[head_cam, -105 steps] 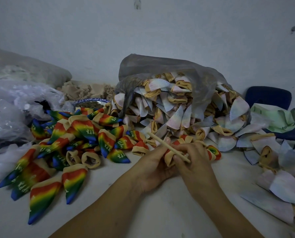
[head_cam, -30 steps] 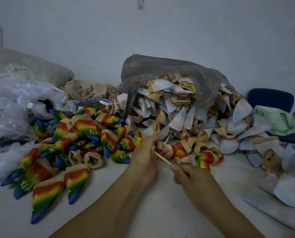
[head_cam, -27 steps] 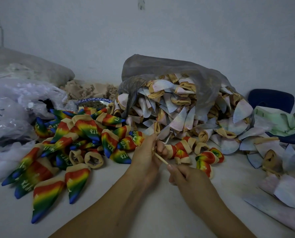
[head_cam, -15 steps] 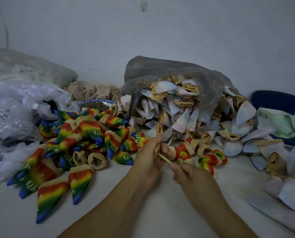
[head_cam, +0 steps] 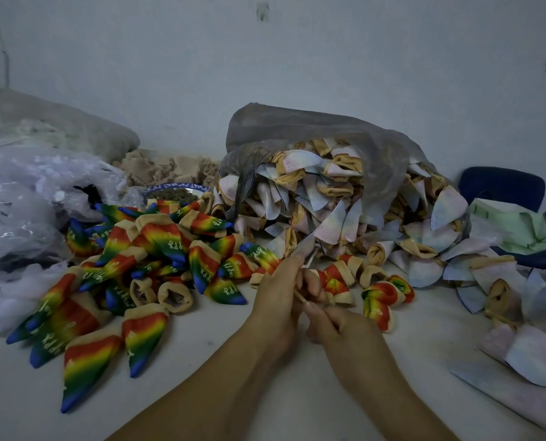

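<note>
The left hand [head_cam: 278, 292] sat just left of the right hand [head_cam: 344, 334], both low over the counter [head_cam: 201, 370] with the forearms coming in from the near edge. The left hand's fingers were curled round a small rainbow cone [head_cam: 322, 276], mostly hidden by them, with only a red and beige bit showing past the knuckles. The right hand pinched a thin wooden stick [head_cam: 299, 296] between thumb and fingertips. The stick slanted up and left, and its far end went in among the left fingers; whether it was inside the cone could not be told.

Just right of the hands lay a few more rainbow cones [head_cam: 383, 296], rolled with the beige lining showing. To the left spread a rainbow pile [head_cam: 169, 249], the cones pointed, blue at the tips and printed with white letters, some lying out toward the near edge. Behind the hands a grey bag [head_cam: 297, 128] lay on its side against the wall [head_cam: 297, 58], spilling a pale pile [head_cam: 329, 202] of whitish and tan cones onto the counter. More pale cones [head_cam: 532, 358] lay at the far right.

A blue-rimmed bowl [head_cam: 176, 190] stood between the rainbow pile and a heap of beige scraps [head_cam: 166, 168]. Clear plastic bags [head_cam: 26, 198] were bunched at the far left. At the right, a blue chair [head_cam: 500, 186] carried green cloth [head_cam: 519, 224].
</note>
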A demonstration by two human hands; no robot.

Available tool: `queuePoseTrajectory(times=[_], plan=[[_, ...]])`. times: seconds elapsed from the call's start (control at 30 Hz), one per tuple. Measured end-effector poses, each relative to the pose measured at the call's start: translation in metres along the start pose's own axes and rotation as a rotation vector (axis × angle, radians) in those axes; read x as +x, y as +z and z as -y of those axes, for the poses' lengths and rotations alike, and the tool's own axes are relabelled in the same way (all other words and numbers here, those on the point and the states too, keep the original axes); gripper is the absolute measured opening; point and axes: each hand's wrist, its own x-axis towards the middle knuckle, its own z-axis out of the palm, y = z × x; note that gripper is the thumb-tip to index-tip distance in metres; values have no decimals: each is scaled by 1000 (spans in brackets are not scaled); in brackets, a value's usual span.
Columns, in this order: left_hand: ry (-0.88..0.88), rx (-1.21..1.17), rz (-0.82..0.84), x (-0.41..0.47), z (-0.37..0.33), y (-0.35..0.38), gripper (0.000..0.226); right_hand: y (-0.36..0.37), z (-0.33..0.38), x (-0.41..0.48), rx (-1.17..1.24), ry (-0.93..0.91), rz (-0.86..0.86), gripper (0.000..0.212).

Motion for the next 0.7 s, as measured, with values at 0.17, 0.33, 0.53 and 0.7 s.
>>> queuePoseTrajectory(times=[0.17, 0.33, 0.53, 0.7], plan=[[12, 72, -49, 3, 1, 0, 53, 7, 1, 0, 24, 59, -5, 42], [-43, 31, -15, 3, 3, -4, 46, -2, -3, 3, -54, 15, -2, 50], [-10, -154, 5, 4, -1, -9, 27, -13, -11, 5, -234, 30, 16, 55], [-13, -130, 111, 1, -5, -11, 34, -19, -15, 8, -261, 76, -8, 47]])
